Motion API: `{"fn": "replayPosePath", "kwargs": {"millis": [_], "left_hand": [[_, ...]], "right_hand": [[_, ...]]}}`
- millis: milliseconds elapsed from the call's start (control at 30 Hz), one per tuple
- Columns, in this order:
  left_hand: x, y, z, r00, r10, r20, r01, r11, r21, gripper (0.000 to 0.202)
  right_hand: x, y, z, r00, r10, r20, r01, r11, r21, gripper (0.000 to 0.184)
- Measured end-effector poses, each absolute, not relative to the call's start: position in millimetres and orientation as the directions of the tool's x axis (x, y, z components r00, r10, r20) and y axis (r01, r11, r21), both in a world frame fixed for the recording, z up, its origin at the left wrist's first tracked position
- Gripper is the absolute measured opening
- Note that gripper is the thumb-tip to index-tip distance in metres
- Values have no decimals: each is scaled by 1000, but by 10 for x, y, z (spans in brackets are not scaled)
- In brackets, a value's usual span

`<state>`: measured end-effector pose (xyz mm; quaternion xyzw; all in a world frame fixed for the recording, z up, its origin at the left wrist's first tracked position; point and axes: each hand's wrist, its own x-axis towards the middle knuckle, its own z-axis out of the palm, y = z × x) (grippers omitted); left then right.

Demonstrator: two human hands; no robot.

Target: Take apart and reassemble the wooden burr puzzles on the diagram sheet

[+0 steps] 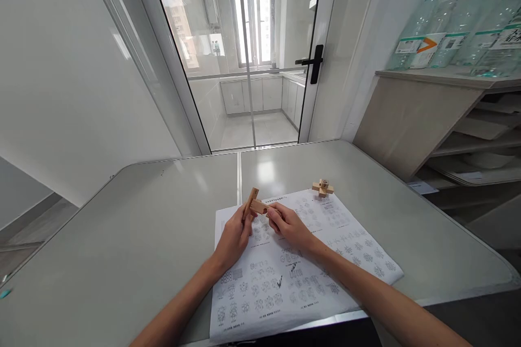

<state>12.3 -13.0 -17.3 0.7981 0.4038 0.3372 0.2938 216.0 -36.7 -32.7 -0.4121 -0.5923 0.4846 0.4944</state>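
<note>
My left hand (236, 231) is closed around an upright wooden puzzle piece (251, 198), a slim light-brown bar with a small dark mark near its top. In my right hand (290, 223) another notched wooden piece (259, 206) is pinched between thumb and fingers, lying almost level. The two pieces meet or overlap between my hands; whether they interlock I cannot tell. Under both hands lies a large white instruction sheet (268, 287) printed with rows of small line diagrams. An assembled cross-shaped wooden puzzle (323, 188) sits at the sheet's far right corner.
The pale grey table (163, 238) has a seam down its far half. Beyond it stands a glass door with a black handle (316, 64). To the right, a wooden shelf (411, 119) carries several clear plastic bottles (451, 38) with green caps.
</note>
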Motion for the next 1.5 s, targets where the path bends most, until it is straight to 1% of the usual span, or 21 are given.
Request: {"fn": "replayPosePath", "kwargs": {"millis": [167, 300, 467, 733, 933, 1067, 1133, 1200, 1300, 1400, 1500], "left_hand": [[108, -119, -188, 449, 825, 343, 465, -543, 699, 42], [103, -105, -211, 454, 808, 376, 473, -576, 667, 44], [115, -85, -253, 456, 762, 460, 491, -646, 585, 44], [90, -68, -249, 492, 719, 491, 477, -694, 539, 51], [92, -68, -258, 523, 698, 488, 479, -715, 510, 56], [89, -42, -263, 477, 671, 567, 531, -735, 422, 58], [76, -32, -249, 439, 669, 600, 564, -725, 395, 55], [59, -27, -229, 407, 686, 603, 597, -700, 393, 52], [37, -22, -208, 330, 737, 589, 653, -629, 421, 50], [27, -12, -207, 291, 771, 566, 667, -588, 458, 50], [26, -4, -210, 320, 772, 549, 629, -607, 486, 49]], "right_hand": [[2172, -378, -327, -168, 967, 191, 52, 202, -978, 44], [2179, -392, -300, -167, 967, 192, 43, 201, -979, 41], [2180, -381, -292, -174, 965, 196, 15, 201, -979, 41], [2200, -345, -292, -235, 962, 141, -80, 126, -989, 44], [2178, -347, -274, -209, 967, 147, -50, 140, -989, 48], [2088, -371, -237, -168, 968, 184, -61, 176, -982, 44], [2039, -399, -202, -196, 960, 200, -104, 182, -978, 43], [2008, -431, -170, -268, 945, 187, -145, 152, -978, 43], [2006, -461, -163, -368, 919, 139, -177, 78, -981, 44], [2022, -454, -207, -387, 913, 125, -175, 60, -983, 44], [2032, -441, -246, -382, 917, 118, -175, 53, -983, 45]]}}
